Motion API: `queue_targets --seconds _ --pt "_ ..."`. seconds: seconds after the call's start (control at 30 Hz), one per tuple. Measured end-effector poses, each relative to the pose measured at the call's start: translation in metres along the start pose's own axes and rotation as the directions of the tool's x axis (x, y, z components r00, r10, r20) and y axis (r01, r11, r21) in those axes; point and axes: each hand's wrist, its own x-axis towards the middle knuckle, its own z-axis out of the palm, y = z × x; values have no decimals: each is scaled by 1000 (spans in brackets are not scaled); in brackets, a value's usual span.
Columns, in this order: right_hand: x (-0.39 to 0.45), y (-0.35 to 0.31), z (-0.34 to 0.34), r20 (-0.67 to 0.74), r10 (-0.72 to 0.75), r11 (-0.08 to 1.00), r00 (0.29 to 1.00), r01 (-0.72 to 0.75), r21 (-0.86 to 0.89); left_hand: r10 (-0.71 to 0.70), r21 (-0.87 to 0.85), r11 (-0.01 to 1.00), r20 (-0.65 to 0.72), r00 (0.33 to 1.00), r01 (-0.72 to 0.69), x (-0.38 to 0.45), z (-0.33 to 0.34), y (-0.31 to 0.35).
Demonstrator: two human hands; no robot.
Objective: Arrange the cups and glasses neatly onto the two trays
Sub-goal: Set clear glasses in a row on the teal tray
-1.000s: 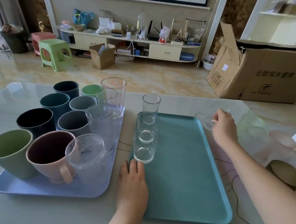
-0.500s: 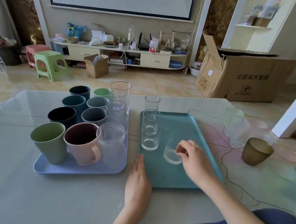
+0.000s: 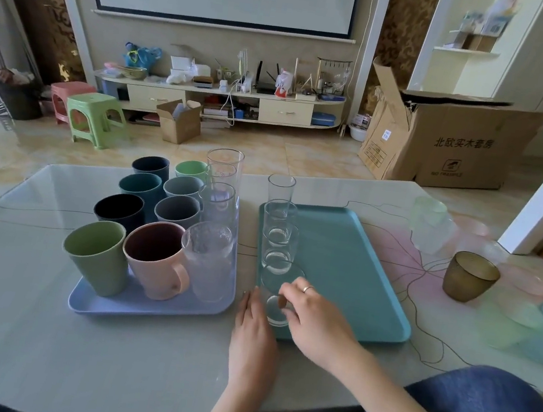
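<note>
R hand (image 3: 315,322) pinches the rim of a short clear drinking glass (image 3: 276,301), thumb and fingers curled over its top; the glass sits upright at the near-left corner of the teal rectangular plastic tray (image 3: 352,261), at the front of a row w/ three other clear tumblers (image 3: 278,237) running back along the tray's left edge. L hand (image 3: 252,338) lies flat on the grey glass-topped table (image 3: 39,331), fingers straight and together, tips touching the teal tray's near-left edge just beside the held glass. To the left, the lilac-blue plastic tray (image 3: 146,307) holds coloured plastic cups, a pink mug (image 3: 155,261) and clear glasses. An amber textured glass cup (image 3: 469,282) stands on the table well right of the teal tray.
</note>
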Motion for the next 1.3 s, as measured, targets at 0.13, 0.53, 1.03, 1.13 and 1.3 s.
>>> queue_targets --seconds 0.13,0.53,1.03,1.13,1.3 --pt "1 14 -10 -36 -7 956 999 17 293 14 13 1000 4 1000 -14 2 0 -2" --pt "-18 105 -19 -194 616 752 763 -644 -142 -14 -71 997 -60 998 10 -2 -12 -18" --pt "29 129 -72 492 597 799 633 -415 -436 508 163 861 -306 805 -482 83 -25 136" --pt "34 133 -78 569 573 817 590 -358 -451 541 223 828 -76 838 -515 130 0 179" --pt "38 139 -65 532 571 808 625 -313 -500 597 349 696 204 776 -627 207 65 229"
